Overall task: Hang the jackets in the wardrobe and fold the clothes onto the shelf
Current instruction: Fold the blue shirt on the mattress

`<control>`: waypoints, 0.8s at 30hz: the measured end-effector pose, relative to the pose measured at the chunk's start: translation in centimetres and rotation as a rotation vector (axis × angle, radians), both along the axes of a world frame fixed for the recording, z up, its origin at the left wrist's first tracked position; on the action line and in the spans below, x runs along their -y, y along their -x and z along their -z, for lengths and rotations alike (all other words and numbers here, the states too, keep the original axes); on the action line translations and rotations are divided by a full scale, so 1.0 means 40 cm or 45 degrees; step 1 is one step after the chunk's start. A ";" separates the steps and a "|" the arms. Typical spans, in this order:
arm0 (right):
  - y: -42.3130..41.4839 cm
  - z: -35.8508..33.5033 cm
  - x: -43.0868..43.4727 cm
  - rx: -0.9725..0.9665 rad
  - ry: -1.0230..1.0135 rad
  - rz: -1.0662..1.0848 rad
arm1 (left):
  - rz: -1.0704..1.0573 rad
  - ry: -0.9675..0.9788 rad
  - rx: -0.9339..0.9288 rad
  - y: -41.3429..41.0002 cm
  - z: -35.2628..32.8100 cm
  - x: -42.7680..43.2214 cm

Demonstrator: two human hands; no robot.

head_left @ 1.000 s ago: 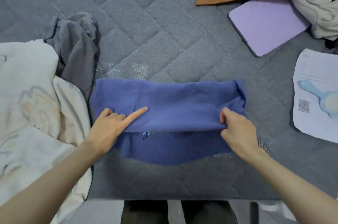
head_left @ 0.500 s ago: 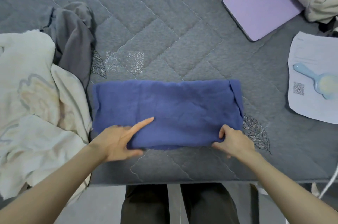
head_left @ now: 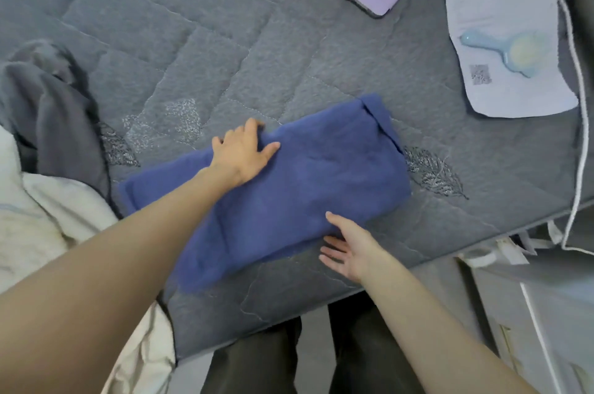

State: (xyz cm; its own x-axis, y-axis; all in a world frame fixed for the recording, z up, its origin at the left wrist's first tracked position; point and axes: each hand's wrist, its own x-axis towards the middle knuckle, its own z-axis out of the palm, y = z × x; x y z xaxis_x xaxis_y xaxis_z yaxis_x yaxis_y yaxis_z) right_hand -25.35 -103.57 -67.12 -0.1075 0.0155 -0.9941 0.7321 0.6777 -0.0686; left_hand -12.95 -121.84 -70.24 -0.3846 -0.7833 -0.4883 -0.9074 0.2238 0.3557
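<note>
From the head view: pressing the left hand [head_left: 242,154] flat, fingers straight, onto the far edge of the blue garment [head_left: 321,175], lying folded into a long band across the middle of the frame on the grey quilted bed [head_left: 257,49]. Holding the right hand [head_left: 350,249] palm up with fingers relaxed at the band's near edge, lower centre; touching it or just beside, hard telling which. Gripping nothing with either hand. Judging the cloth as soft, light and limp, probably sagging and coming unfolded if lifted by one corner; likely calling for sliding a flat palm beneath the near fold while keeping the other on top.
</note>
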 end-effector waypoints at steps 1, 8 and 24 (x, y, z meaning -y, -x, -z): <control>-0.025 0.007 -0.001 -0.002 0.030 0.116 | -0.051 -0.039 -0.035 0.002 0.003 0.004; -0.062 0.025 0.005 -0.187 0.093 0.460 | 0.018 -0.177 -0.101 0.073 0.000 0.016; 0.105 -0.138 0.014 -0.591 0.505 0.312 | -0.281 -0.455 -0.703 0.160 -0.168 0.031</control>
